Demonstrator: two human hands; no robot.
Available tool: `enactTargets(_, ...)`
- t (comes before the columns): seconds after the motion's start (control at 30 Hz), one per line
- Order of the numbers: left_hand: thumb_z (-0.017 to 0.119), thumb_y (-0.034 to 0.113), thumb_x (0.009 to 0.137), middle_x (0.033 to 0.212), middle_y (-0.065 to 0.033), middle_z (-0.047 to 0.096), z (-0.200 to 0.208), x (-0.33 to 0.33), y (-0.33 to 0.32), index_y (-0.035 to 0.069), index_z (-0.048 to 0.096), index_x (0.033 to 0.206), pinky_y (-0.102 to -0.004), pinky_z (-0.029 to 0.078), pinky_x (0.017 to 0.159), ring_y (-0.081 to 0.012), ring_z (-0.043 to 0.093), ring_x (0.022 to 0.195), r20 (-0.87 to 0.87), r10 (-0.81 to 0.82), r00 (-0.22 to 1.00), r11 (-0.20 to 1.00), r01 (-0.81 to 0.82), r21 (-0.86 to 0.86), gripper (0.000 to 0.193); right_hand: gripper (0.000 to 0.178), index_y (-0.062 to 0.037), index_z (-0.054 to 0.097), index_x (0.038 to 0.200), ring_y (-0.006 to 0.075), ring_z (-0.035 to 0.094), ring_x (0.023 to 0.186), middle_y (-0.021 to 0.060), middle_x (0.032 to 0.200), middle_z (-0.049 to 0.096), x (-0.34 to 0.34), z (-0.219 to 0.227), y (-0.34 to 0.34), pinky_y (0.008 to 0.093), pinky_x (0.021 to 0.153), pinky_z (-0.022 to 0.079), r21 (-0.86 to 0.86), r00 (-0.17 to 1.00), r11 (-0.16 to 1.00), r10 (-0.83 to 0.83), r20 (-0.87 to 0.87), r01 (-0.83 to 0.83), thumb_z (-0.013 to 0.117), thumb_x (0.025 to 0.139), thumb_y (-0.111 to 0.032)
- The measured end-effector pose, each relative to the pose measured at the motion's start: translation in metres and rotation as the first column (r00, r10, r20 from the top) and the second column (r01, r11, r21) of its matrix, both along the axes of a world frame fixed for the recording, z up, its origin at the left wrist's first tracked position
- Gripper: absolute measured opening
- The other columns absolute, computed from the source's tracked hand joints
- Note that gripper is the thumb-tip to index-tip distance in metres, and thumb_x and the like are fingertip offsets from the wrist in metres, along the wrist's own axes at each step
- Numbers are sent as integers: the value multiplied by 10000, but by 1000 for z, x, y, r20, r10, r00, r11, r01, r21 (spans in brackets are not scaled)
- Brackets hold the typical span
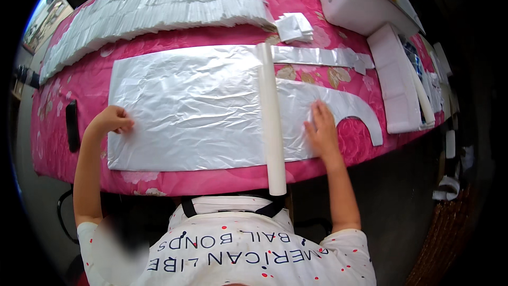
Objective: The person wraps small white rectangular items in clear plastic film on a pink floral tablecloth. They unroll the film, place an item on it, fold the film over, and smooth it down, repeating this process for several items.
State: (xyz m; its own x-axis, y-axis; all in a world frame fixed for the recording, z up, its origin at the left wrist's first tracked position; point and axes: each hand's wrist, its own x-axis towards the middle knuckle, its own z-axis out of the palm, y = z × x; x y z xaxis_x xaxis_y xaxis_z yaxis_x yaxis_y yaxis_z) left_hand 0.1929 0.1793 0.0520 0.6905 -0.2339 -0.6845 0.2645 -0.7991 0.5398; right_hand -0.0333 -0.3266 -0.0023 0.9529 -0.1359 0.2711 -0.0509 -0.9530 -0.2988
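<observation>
A shiny whitish plastic sheet [185, 111] lies flat before me, creased, its right end narrowing to a strap-like curve around a rounded cut-out. Across it, near its middle right, rests a long white tube [271, 127] whose near end juts past the table edge. My left hand [112, 120] is over the sheet's left edge with its fingers curled together; what they hold, if anything, is hidden. My right hand [321, 130] lies open with fingers stretched, on the narrowing part of the sheet, right of the tube. Behind that part runs a separate narrow plastic strip [317, 56].
Rows of folded white plastic pieces [159, 5] fill the far left of the pink flowered tablecloth [90, 95]. A small folded stack [294, 26] sits behind the strip. White foam boxes [394, 85] stand at the right. A black bar-shaped object [72, 126] lies at the left.
</observation>
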Motion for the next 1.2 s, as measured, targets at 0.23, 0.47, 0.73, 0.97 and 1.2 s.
enactTargets(0.23,742,175,680,630,-83,630,20,-19,29,-42,599,733,-251,456,481,-127,592,529,84,-168,982,969,149,197,265,425,53,442,1257,349,368,1253,216,1331,414,-35,-7,-151,375,1052,278,-98,914,912,-404,-40,399,423,891,-163)
enactTargets(0.47,749,131,663,714,-111,648,55,-64,-9,-54,595,896,-268,481,581,-154,622,639,257,-310,915,950,287,126,335,217,10,631,988,286,564,1038,145,1102,607,-60,-8,-157,353,883,437,-85,849,852,-497,179,517,546,839,-122)
enactTargets(0.73,689,140,763,923,-102,650,47,-104,-149,-5,588,1037,-284,486,748,-166,625,851,277,-417,866,726,501,-471,326,67,-21,604,813,198,596,669,92,759,616,-33,49,-26,293,620,466,277,869,892,-426,252,358,637,765,-57)
enactTargets(0.97,535,89,896,1040,-96,607,-2,-146,-237,-11,504,1154,-275,463,842,-141,575,983,-60,-239,969,617,104,-780,279,231,12,566,999,298,597,915,151,980,615,4,59,45,361,803,466,194,930,977,-154,333,92,621,797,-85)
enactTargets(1.2,555,118,889,1062,-95,605,-8,-136,-204,-3,507,1162,-272,456,849,-139,568,989,-58,-257,965,756,163,-634,303,392,21,514,1198,331,483,1154,197,1213,532,-47,-17,-160,360,990,360,-257,850,811,-512,124,525,497,879,-205)
